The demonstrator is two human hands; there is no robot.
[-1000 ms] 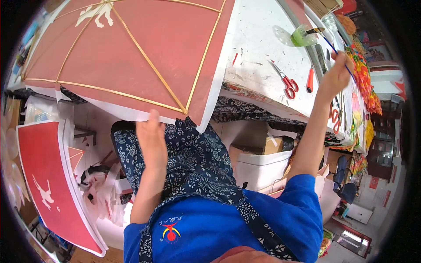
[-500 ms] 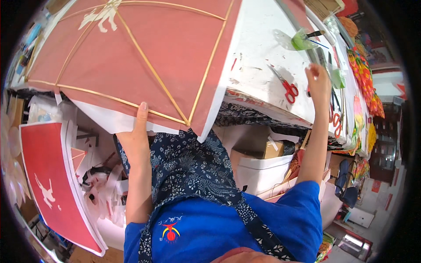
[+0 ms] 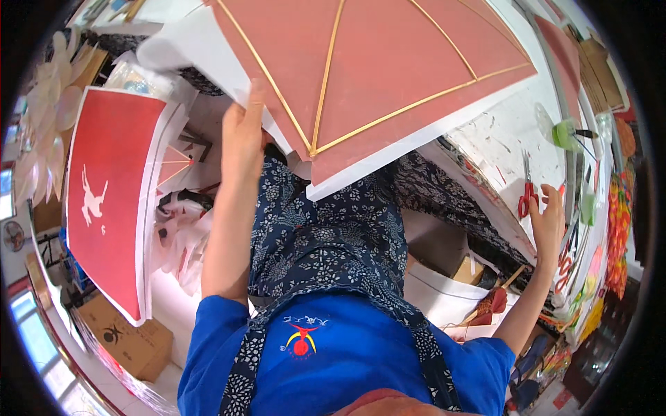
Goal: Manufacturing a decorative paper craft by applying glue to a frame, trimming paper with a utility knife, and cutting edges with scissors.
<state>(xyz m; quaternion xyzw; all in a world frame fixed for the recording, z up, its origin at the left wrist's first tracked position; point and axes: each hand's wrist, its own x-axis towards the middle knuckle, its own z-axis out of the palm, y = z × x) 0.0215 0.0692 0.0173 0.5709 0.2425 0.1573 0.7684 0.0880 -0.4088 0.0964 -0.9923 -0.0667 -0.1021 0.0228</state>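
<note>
Sheet (image 3: 374, 73), red with wooden strips (image 3: 395, 116), upper centre of frame. Left hand (image 3: 243, 142), left of centre, clamped on its left edge. Right hand (image 3: 549, 220), right of frame: fingers apart, just beside red-handled scissors (image 3: 528, 195); can't tell if touching.

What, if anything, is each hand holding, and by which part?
Left hand: the red sheet, by its left edge. Right hand: nothing visibly held, beside the scissors.
</note>
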